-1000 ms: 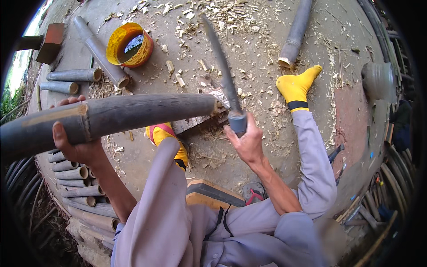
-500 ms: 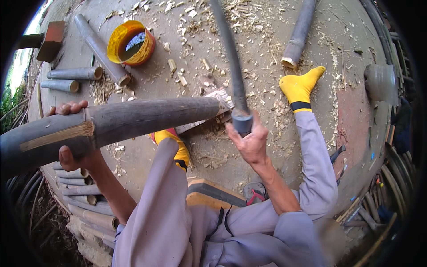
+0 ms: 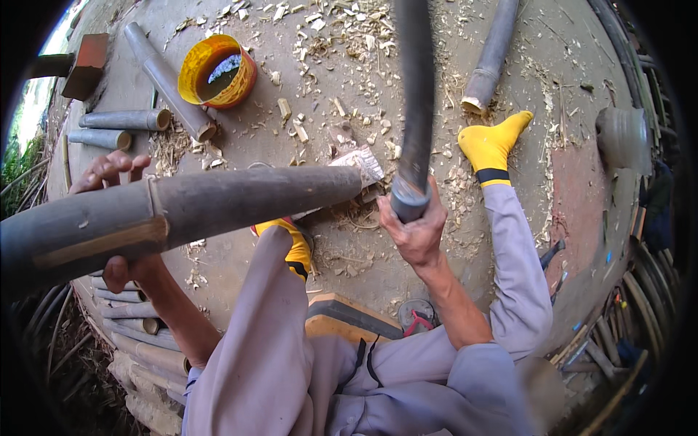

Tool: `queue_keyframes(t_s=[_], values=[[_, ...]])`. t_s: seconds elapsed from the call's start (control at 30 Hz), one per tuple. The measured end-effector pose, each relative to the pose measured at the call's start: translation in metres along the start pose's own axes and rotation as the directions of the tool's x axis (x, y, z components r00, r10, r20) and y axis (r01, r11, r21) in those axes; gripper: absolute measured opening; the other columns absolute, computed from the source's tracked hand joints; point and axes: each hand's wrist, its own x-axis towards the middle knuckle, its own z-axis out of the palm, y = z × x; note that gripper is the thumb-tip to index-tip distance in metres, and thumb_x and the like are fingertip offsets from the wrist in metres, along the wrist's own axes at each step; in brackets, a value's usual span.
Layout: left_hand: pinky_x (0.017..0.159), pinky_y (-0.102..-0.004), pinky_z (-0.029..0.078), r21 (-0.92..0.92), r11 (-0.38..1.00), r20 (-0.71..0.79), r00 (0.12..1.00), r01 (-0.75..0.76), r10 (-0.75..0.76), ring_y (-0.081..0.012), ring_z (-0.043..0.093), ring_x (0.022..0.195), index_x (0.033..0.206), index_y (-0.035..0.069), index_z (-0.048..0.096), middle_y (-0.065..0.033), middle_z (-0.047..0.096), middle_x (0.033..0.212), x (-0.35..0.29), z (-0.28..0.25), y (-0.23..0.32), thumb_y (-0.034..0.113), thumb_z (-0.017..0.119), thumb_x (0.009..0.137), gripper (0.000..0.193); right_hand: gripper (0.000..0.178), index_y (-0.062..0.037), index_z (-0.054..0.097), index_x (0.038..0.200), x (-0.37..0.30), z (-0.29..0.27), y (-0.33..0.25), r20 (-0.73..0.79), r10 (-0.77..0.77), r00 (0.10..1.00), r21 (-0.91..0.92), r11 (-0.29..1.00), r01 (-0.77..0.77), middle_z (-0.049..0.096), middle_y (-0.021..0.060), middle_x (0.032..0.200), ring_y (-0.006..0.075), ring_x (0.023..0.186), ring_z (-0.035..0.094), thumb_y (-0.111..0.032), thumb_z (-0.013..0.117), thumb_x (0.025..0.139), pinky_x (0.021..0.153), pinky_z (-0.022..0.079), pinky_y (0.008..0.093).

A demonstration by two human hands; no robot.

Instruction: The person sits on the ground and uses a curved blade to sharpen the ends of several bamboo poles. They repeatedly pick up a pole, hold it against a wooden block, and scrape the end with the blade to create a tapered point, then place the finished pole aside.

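A thick dark bamboo pole lies across the left half of the view, a strip of its skin shaved off near the joint. My left hand holds it from below, thumb on the near side and fingers over the far side, some of them raised. The pole's narrow end reaches a pale, chopped wooden block. Just right of that end, my right hand is closed around the grey-collared handle of a long dark blade, seemingly a machete. The blade points away from me, blurred and apart from the pole.
A yellow bucket of dark liquid stands at the far left beside bamboo lengths. Chips litter the floor. Another bamboo piece lies beyond my yellow-socked right foot. Stacked bamboo lies at lower left.
The machete has swung right and stands more upright, with my right hand slightly right and lower. The pole has rolled a little, its shaved strip turning toward me, and my left fingers have loosened.
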Motion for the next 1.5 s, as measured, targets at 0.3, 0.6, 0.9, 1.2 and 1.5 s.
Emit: queue_keyframes(t_s=[0.3, 0.6, 0.9, 1.2, 1.5], values=[[0.098, -0.0490, 0.038, -0.010, 0.987, -0.555, 0.821, 0.158, -0.137, -0.0335, 0.049, 0.103, 0.125, -0.003, 0.035, -0.0206, 0.048, 0.105, 0.011, 0.062, 0.004, 0.026, 0.057, 0.077, 0.060, 0.033, 0.0023, 0.052, 0.100, 0.000, 0.002, 0.081, 0.215, 0.238, 0.947, -0.370, 0.917, -0.147, 0.063, 0.0177, 0.076, 0.0264, 0.071, 0.066, -0.011, 0.065, 0.073, 0.062, 0.051, 0.0366], [0.099, -0.0478, 0.036, 0.027, 0.997, -0.534, 0.845, 0.066, -0.042, -0.0316, 0.049, 0.099, 0.123, -0.002, 0.038, -0.0180, 0.046, 0.104, -0.006, 0.025, -0.004, 0.032, 0.057, 0.070, 0.066, 0.038, 0.0006, 0.049, 0.100, -0.013, 0.001, 0.003, -0.151, -0.249, 0.957, -0.052, 0.968, 0.244, 0.064, 0.0150, 0.076, 0.0220, 0.066, 0.067, -0.007, 0.072, 0.072, 0.059, 0.055, 0.0337], [0.099, -0.0459, 0.034, -0.037, 0.998, -0.494, 0.867, 0.049, -0.061, -0.0299, 0.046, 0.099, 0.122, -0.002, 0.039, -0.0161, 0.045, 0.104, -0.007, 0.017, -0.004, 0.034, 0.059, 0.064, 0.071, 0.031, 0.0013, 0.053, 0.099, -0.012, -0.001, 0.038, 0.102, 0.060, 0.993, -0.227, 0.973, -0.036, 0.064, 0.0129, 0.074, 0.0227, 0.064, 0.065, -0.008, 0.068, 0.074, 0.057, 0.052, 0.0324], [0.098, -0.0442, 0.034, -0.024, 0.999, -0.330, 0.943, 0.039, -0.044, -0.0284, 0.046, 0.097, 0.123, -0.001, 0.037, -0.0148, 0.044, 0.102, -0.005, 0.015, -0.002, 0.036, 0.063, 0.059, 0.078, 0.029, 0.0005, 0.054, 0.098, -0.005, 0.007, 0.094, 0.131, 0.113, 0.985, -0.253, 0.964, -0.077, 0.060, 0.0069, 0.070, 0.0156, 0.060, 0.060, -0.007, 0.066, 0.073, 0.054, 0.050, 0.0290], [0.099, -0.0518, 0.032, 0.015, 1.000, -0.098, 0.995, 0.002, -0.001, -0.0330, 0.042, 0.104, 0.123, -0.002, 0.040, -0.0187, 0.040, 0.108, -0.004, 0.004, 0.004, 0.040, 0.062, 0.058, 0.081, 0.027, -0.0004, 0.052, 0.093, -0.016, 0.000, -0.004, -0.064, -0.176, 0.982, 0.108, 0.977, 0.182, 0.064, 0.0103, 0.070, 0.0193, 0.062, 0.066, -0.008, 0.069, 0.074, 0.054, 0.053, 0.0302]])
